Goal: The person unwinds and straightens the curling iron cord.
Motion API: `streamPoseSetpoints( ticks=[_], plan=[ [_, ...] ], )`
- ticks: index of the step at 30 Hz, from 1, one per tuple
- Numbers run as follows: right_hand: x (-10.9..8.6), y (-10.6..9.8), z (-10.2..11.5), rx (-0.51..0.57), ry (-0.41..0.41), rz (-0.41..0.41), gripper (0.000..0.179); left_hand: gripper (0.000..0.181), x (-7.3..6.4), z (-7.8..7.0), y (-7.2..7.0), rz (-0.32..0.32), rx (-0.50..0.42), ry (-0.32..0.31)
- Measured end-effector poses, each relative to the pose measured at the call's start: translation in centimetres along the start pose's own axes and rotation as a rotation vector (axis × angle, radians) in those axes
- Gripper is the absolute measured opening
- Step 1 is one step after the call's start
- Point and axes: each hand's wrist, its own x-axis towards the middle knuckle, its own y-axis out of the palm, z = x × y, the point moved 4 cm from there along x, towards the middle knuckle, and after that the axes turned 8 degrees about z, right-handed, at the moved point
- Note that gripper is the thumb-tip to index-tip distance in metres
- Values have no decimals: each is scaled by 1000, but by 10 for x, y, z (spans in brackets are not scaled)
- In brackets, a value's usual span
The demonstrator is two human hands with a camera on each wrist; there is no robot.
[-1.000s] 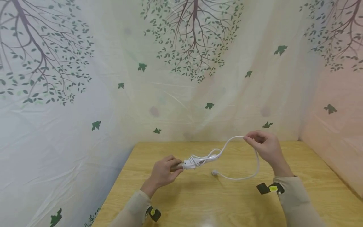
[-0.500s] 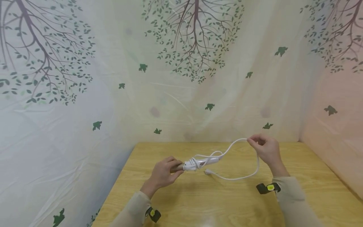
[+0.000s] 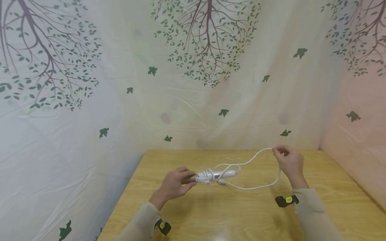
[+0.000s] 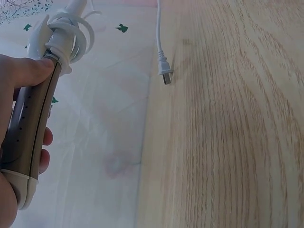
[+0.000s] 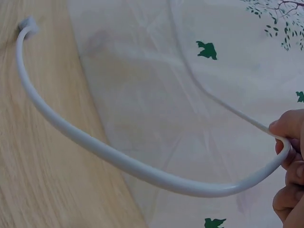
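My left hand grips a curling iron by its bronze barrel, with the thumb lying along it near the white handle. The white handle points right, held above the table, and turns of its white cord wrap loosely round its barrel end. At the right, my right hand pinches the cord between thumb and fingertips. From that pinch the cord hangs in a wide curve back to its two-pin plug, which is low, close to the tabletop; whether it touches is unclear.
A wood-grain table lies beneath both hands. Printed cloth sheets with trees and green leaves stand behind it and on both sides. Black straps with yellow marks are on both wrists.
My right hand has shifted right and a little down, drawing the cord farther from the handle. The plug has come left, near the handle. The iron has levelled slightly; my left hand stays almost still.
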Motion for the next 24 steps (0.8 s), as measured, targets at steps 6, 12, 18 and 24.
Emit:
streamPoseSetpoints(
  ticks=[6, 12, 18, 24],
  plan=[
    [-4, 5, -12, -95, -14, 124, 17, 26, 1, 0, -2, -24, -22, 5],
    [-18, 23, -27, -133, 8, 536, 17, 28, 5, 2, -8, -58, -25, -10],
    [-36, 41, -34, -133, -2, 767, 15, 27, 8, 4, -11, -85, 10, -68],
    [-51, 52, -32, -108, -7, 841, 11, 26, 9, 5, -12, -98, 9, -105]
  ],
)
